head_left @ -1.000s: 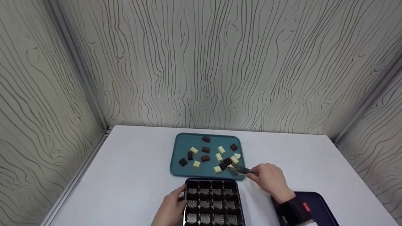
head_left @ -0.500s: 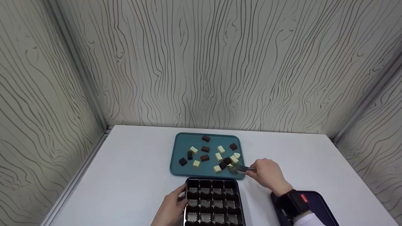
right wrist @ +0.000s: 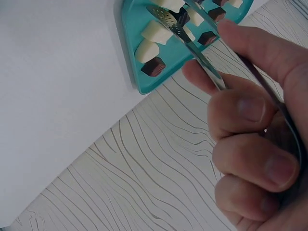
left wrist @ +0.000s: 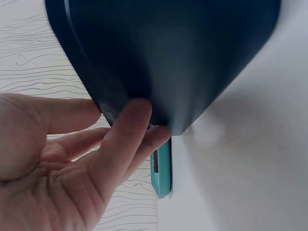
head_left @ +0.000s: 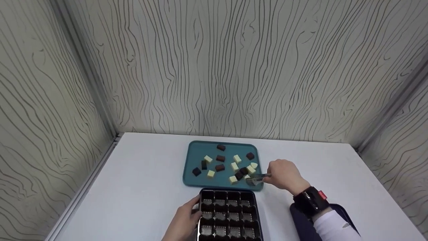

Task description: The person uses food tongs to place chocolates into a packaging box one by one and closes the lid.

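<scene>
My right hand (head_left: pixel 284 175) grips metal tongs (right wrist: pixel 202 60) with perforated, spoon-shaped tips. The tips reach into the near right corner of the teal tray (head_left: pixel 194 180), beside a white chocolate piece (head_left: pixel 247 177); whether they touch it I cannot tell. Dark chocolates (head_left: pixel 243 171) and other white ones (head_left: pixel 233 180) lie close by. With my left hand (head_left: pixel 184 216) I hold the left side of a black box insert with square compartments (head_left: pixel 227 214) in a dark navy box (left wrist: pixel 168 57). Its visible compartments hold no chocolates, and its near end is cut off by the frame.
Several more brown (head_left: pixel 220 158) and white (head_left: pixel 210 174) chocolates are spread over the teal tray. A dark blue tray (head_left: pixel 306 227) lies at the near right, partly under my right forearm. Wood-grain panels (head_left: pixel 214 67) rise behind the white table (head_left: pixel 143 167).
My right hand has moved up slightly and turned, swinging the tongs to a flatter angle; their tips stay by the same white piece. The left hand still holds the box.
</scene>
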### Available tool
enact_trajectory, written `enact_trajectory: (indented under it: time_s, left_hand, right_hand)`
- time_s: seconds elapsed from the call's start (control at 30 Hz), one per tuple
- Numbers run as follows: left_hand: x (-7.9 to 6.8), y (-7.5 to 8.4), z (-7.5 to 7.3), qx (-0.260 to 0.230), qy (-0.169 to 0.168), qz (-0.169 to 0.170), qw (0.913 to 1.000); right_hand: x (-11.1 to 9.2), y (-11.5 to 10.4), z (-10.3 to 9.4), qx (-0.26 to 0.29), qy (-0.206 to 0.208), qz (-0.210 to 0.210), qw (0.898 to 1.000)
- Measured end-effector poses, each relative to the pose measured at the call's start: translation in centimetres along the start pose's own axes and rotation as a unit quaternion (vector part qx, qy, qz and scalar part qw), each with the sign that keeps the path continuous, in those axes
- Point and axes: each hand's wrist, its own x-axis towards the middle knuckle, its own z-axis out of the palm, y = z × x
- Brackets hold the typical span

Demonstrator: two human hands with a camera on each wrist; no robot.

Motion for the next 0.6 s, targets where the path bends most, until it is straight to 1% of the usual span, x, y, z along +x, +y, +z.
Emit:
enact_trajectory:
  time_s: [0.2,0.4,0.53,0.6]
  left_hand:
    - [0.03,0.04,0.08,0.003,0.002,0.003,1.0]
    - [-0.11,0.2,0.06,-0.013,0.0,0.007,0.9999]
    - [-0.22,0.08,-0.1,-0.006,-0.001,0.012,0.9999]
    - [-0.31,-0.12,-0.26,-0.001,-0.007,0.013,0.9999]
  right_hand:
    - [0.54,-0.27,-0.15,-0.006,-0.002,-0.002,1.0]
    - [0.63,-0.46,-0.08,-0.002,0.003,-0.007,1.0]
    - [0.81,-0.48,-0.02,-0.001,-0.001,-0.008,1.0]
    - [0.95,-0.48,-0.01,-0.002,-0.005,-0.007,1.0]
